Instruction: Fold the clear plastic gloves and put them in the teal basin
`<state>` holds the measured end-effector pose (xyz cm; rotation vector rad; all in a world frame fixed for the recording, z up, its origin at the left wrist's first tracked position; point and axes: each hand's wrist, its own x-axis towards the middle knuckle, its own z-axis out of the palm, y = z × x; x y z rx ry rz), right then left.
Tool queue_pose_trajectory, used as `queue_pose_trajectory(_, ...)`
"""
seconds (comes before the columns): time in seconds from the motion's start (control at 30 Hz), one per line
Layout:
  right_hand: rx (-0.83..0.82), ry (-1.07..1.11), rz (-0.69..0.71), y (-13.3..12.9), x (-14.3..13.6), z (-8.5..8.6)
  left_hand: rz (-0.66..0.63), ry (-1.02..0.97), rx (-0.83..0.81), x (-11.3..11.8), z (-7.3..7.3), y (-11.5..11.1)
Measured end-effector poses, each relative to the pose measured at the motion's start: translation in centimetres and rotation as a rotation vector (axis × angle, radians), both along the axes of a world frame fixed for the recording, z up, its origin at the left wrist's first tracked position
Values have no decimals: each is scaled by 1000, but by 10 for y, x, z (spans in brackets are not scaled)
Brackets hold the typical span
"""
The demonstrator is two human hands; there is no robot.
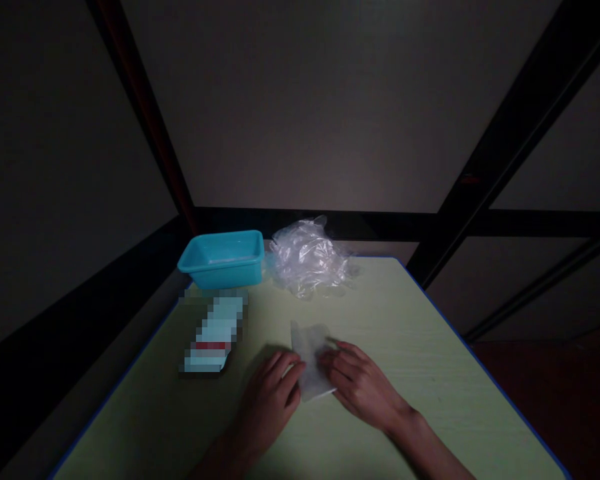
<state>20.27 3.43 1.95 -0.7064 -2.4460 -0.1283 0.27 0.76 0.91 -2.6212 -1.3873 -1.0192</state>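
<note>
A small, flat, whitish translucent plastic bag (310, 343) lies on the table between my two hands. My left hand (276, 393) has its fingers bent inward, with the thumb and fingertips closed at the bag's left edge. At the right edge, my right hand (357, 381) curls its fingers over the bag, and some of its fingertips are blurred or hidden. Whether the bag holds anything inside cannot be made out in the dim light.
The pale green table (410, 333) has a blue edge. At its back left stands a turquoise plastic basin (230, 272). Crumpled clear plastic (310, 260) is heaped beside it. A pixelated phone-like object (215, 333) lies left of my hands. Walls enclose the back and left.
</note>
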Motion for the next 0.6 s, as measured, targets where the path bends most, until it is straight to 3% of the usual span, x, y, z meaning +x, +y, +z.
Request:
queue_pose_trajectory(0.3,-69,-96,-19,-3,1,4,-18,59,-77,2,4,4)
queue_pose_trajectory(0.6,-215,-322,-67,1,0,15,7,-188,-236,-3,-2,11)
